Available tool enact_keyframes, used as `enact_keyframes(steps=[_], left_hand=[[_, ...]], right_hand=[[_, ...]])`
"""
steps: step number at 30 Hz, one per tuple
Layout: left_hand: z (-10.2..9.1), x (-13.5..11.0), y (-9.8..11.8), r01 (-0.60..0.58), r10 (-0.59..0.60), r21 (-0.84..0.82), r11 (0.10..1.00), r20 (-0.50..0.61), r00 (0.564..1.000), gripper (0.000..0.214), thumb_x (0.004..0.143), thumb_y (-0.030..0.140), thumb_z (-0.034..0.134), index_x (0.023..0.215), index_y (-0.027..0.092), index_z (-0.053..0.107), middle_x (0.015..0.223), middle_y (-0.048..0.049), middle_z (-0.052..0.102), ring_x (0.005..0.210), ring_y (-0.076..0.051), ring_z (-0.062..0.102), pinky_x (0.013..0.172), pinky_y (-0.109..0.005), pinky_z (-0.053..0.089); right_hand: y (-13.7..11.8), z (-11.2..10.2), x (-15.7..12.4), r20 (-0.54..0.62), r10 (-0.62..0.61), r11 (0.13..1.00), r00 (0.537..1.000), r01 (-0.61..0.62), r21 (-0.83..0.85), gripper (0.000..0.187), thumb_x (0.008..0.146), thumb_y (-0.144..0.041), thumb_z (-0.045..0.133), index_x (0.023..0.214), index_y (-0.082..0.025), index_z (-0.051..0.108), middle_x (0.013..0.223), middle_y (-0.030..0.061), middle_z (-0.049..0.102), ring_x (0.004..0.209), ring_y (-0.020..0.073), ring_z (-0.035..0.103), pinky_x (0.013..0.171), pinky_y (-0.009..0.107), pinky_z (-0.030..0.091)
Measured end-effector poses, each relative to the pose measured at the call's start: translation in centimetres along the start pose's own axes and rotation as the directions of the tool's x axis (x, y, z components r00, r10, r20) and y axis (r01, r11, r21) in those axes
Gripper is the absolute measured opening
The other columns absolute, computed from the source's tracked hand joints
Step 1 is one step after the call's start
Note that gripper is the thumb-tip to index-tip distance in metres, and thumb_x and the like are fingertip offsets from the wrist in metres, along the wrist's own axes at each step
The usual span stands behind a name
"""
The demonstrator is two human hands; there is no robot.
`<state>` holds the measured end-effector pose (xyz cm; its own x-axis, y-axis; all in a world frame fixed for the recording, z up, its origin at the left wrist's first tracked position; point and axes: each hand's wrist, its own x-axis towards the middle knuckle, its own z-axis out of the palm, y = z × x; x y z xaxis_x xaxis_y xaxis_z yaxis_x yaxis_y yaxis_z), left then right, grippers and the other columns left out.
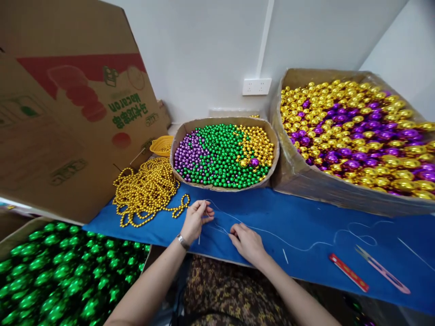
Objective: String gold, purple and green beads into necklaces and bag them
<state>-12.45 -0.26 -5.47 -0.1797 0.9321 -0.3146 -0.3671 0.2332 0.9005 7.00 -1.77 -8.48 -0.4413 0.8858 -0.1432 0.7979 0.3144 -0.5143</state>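
A thin pale thread [272, 233] runs from my hands across the blue cloth and curls loosely at the right. My left hand [197, 217] pinches the thread between thumb and forefinger. Lower and to the right, my right hand [246, 242] has its fingers closed on another stretch of the same thread. Just beyond both hands stands a cardboard box of small beads [224, 149] in purple, green and gold. A pile of gold bead strands [146, 188] lies left of my left hand, and one end reaches close to it.
At the right stand a large box of gold and purple beads [360, 131], pink thread snips [384, 270] and a red packet [349, 271]. A tall carton [78, 117] rises at the left, above green beads [68, 276]. A yellow basket [161, 146] sits behind the strands.
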Motion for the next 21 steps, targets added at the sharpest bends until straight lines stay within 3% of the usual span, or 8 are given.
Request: enact_keyframes(steps=[5,7,11,13,15,18,21], left_hand=[[0.6,-0.6,0.7,0.066,-0.056,-0.163,0.984,0.068,0.996,0.031,0.071,0.041,0.070,0.087,0.017,0.059,0.070,-0.0002,0.062,0.065,-0.014,0.063,0.065,-0.030,0.054],[0.8,-0.8,1.0,0.083,-0.066,-0.199,0.976,0.093,0.994,0.030,0.072,0.039,0.070,0.087,0.016,0.058,0.070,-0.0003,0.062,0.065,-0.014,0.064,0.065,-0.031,0.054],[0.5,-0.8,1.1,0.063,-0.047,-0.187,0.980,0.088,0.995,0.030,0.072,0.040,0.069,0.088,0.017,0.058,0.070,-0.0006,0.062,0.067,-0.014,0.063,0.065,-0.030,0.053],[0.0,-0.6,0.6,-0.004,0.010,-0.091,0.996,0.056,0.998,0.031,0.074,0.044,0.066,0.087,0.017,0.059,0.072,-0.0018,0.062,0.068,-0.015,0.063,0.065,-0.029,0.052],[-0.6,-0.3,-0.1,-0.108,0.107,0.115,0.987,0.021,0.994,0.033,0.077,0.048,0.059,0.085,0.016,0.060,0.072,-0.0035,0.063,0.068,-0.016,0.062,0.064,-0.028,0.051],[-1.4,0.1,-1.1,-0.221,0.238,0.402,0.888,0.008,0.971,0.036,0.079,0.051,0.054,0.082,0.016,0.063,0.070,-0.0043,0.064,0.065,-0.016,0.060,0.062,-0.026,0.048],[-2.1,0.2,-1.6,-0.259,0.291,0.502,0.825,0.014,0.957,0.029,0.076,0.047,0.058,0.077,0.019,0.066,0.069,-0.0030,0.065,0.065,-0.017,0.058,0.061,-0.025,0.043]], right_hand=[[-1.6,-0.3,1.8,-0.014,-0.089,0.990,0.996,0.090,0.107,0.021,0.088,-0.031,0.048,0.105,-0.023,0.058,0.107,0.0064,0.061,0.092,0.0177,0.060,0.075,0.026,0.043],[-2.2,-0.7,2.0,0.001,-0.161,0.972,0.987,0.158,0.173,0.019,0.088,-0.030,0.048,0.100,-0.022,0.060,0.104,0.0046,0.063,0.094,0.0159,0.060,0.078,0.024,0.043],[-2.0,-1.7,0.9,0.073,-0.213,0.943,0.974,0.185,0.276,0.031,0.095,-0.033,0.034,0.086,-0.018,0.059,0.077,-0.0009,0.068,0.059,0.0094,0.062,0.058,0.020,0.045],[-1.3,-2.3,-0.1,0.088,-0.192,0.947,0.978,0.161,0.279,0.035,0.096,-0.035,0.029,0.087,-0.019,0.059,0.072,-0.0019,0.068,0.052,0.0089,0.061,0.053,0.019,0.044],[-0.5,-2.6,-1.0,0.074,-0.153,0.963,0.985,0.132,0.237,0.034,0.095,-0.036,0.031,0.085,-0.020,0.060,0.071,-0.0008,0.068,0.059,0.0116,0.063,0.057,0.021,0.044],[0.5,-2.6,-1.9,0.024,-0.084,0.988,0.996,0.080,0.130,0.029,0.092,-0.036,0.038,0.087,-0.023,0.063,0.082,0.0032,0.069,0.074,0.0178,0.065,0.065,0.026,0.045],[1.4,-2.4,-2.2,-0.026,-0.033,0.998,0.999,0.035,0.048,0.028,0.090,-0.034,0.038,0.097,-0.025,0.063,0.097,0.0059,0.067,0.085,0.0206,0.064,0.071,0.029,0.045]])
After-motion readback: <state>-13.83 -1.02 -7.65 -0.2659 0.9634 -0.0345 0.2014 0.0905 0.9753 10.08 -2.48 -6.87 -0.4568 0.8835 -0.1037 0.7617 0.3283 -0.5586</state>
